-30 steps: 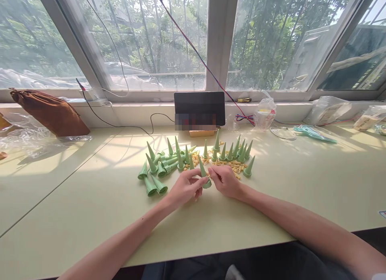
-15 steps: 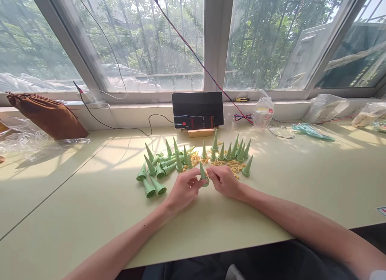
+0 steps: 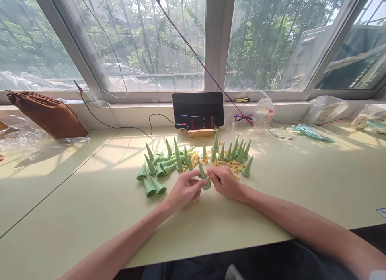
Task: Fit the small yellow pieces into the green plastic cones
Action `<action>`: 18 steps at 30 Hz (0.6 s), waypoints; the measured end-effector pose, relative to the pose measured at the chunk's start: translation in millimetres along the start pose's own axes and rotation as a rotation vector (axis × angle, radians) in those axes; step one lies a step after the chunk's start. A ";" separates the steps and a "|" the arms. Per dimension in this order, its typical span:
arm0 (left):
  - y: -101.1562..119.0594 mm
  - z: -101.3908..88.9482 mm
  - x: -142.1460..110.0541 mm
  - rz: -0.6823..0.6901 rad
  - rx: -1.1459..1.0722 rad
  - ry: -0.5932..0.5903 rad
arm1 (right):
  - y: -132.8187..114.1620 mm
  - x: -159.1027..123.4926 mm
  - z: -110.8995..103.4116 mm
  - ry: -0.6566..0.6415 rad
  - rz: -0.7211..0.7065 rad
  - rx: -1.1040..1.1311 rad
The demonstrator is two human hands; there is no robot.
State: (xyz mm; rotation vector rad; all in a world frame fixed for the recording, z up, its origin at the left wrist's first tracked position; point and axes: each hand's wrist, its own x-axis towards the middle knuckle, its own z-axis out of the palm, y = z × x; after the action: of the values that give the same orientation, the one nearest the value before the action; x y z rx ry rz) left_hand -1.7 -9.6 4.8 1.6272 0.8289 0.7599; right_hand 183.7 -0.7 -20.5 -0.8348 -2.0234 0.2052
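Note:
My left hand (image 3: 187, 188) pinches a green plastic cone spike (image 3: 202, 170) between thumb and fingers, its tip up and leaning slightly left. Against the right side of that cone, my right hand (image 3: 224, 181) is closed in a pinch; whatever small thing its fingertips hold is hidden. Behind both hands lie loose yellow pegs (image 3: 237, 166) in a scattered heap. Several green cones stand upright around them, one (image 3: 247, 167) to the right of my right hand. More green cones (image 3: 159, 186) lie on their sides to the left, wide ends toward me.
A black tablet (image 3: 197, 105) and a phone (image 3: 200, 122) lean on a stand at the back of the table (image 3: 90, 215). A brown drawstring bag (image 3: 48, 113) and clear plastic stand back left. Plastic bags (image 3: 263, 111), a coiled cable (image 3: 282, 132) and a teal bundle (image 3: 313, 133) lie back right.
The cone in my left hand tipped and rose a little half a second ago, then came back down to lean left. My right hand stays against its side.

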 end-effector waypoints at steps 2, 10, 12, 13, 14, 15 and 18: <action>2.3 -1.6 0.1 -0.062 -0.122 -0.062 | -0.9 -0.8 -0.9 -0.004 -0.021 -0.015; 1.6 -2.1 0.0 -0.003 -0.003 -0.036 | -2.8 0.2 -0.3 0.009 -0.025 0.012; -1.4 -1.6 -0.3 0.118 0.171 0.033 | -2.1 0.4 0.3 0.008 -0.014 0.034; -2.9 -1.4 -0.6 0.201 0.269 0.068 | -1.6 0.5 0.7 0.004 -0.006 0.042; -4.4 -1.4 -0.9 0.288 0.363 0.092 | -1.3 0.5 1.0 -0.002 0.003 0.048; -5.7 -1.5 -1.2 0.372 0.446 0.104 | -0.9 0.6 1.3 -0.009 0.012 0.051; -8.2 -1.3 -2.1 0.516 0.563 0.083 | -0.4 0.8 2.1 -0.017 0.028 0.061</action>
State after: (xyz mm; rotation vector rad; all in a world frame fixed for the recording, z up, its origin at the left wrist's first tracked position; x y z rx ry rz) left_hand -5.0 -9.4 -3.2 2.3803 0.7223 1.0140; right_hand 181.6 -0.1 -20.9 -0.8262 -2.0116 0.2891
